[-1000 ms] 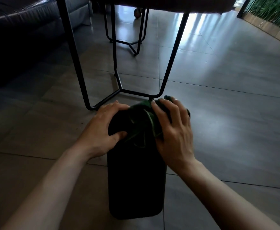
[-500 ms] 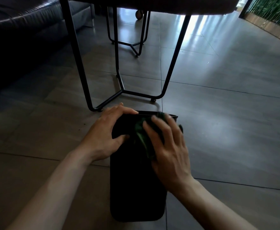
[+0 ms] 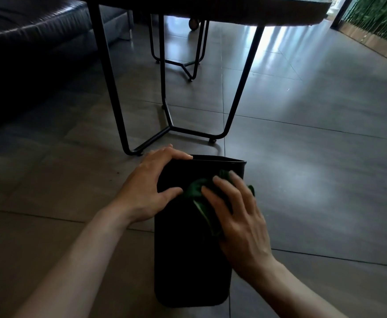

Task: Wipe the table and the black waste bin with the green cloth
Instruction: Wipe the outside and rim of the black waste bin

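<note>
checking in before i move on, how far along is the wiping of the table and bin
In hand: the black waste bin is being wiped. The right hand presses the green cloth against its near side, just below the rim, while the left hand steadies the top corner. Left: the lower part of that side and the sides out of view. The table top shows only at its edge, so its state cannot be told.

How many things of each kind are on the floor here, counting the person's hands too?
Black waste bin: 1
Green cloth: 1
Hands: 2, left hand, right hand
Metal-legged tables: 2, near, far
Sofa: 1
Total: 7
</note>
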{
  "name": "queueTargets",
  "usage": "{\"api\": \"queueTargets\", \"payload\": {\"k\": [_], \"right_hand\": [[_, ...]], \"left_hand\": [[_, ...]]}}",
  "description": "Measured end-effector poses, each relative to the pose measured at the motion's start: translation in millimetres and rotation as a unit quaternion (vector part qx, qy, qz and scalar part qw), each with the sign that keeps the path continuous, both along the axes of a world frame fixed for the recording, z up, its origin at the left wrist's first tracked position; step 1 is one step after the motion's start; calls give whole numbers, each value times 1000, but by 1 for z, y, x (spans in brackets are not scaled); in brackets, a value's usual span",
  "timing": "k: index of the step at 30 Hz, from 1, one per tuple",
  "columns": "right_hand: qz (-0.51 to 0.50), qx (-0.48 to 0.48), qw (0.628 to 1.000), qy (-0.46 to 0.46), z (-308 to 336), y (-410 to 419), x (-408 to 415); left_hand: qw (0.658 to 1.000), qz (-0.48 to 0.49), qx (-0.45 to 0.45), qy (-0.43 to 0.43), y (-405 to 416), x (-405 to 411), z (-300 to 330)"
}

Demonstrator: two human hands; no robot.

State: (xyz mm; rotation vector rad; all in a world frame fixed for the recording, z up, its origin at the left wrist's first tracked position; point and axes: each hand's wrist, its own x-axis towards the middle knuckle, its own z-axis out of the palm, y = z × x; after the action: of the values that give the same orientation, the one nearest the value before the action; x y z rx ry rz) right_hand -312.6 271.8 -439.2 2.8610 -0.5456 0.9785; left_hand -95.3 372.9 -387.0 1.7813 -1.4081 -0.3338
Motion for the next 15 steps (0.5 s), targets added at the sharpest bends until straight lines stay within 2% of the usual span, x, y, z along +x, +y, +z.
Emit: {"api": "queueTargets", "payload": {"k": [3, 7, 9, 11, 13, 15], "right_hand": [[7, -14, 1000, 3, -5, 8, 2], [109, -142, 979, 101, -38, 25, -36], [129, -153, 972, 122, -39, 25, -52], [123, -105, 982, 100, -30, 20, -59], [81, 28, 995, 49, -14, 11, -65], [-27, 158, 987, 1, 9, -10, -74]], "left_hand": [[1000, -5, 4, -9, 1, 0, 0], [1000, -2, 10, 4, 1, 1, 0], [1000, -5, 14, 9, 1, 0, 1], [1000, -8, 14, 5, 2, 0, 2], [1000, 1, 22, 12, 6, 1, 5], [999, 1, 35, 25, 10, 4, 8]]}}
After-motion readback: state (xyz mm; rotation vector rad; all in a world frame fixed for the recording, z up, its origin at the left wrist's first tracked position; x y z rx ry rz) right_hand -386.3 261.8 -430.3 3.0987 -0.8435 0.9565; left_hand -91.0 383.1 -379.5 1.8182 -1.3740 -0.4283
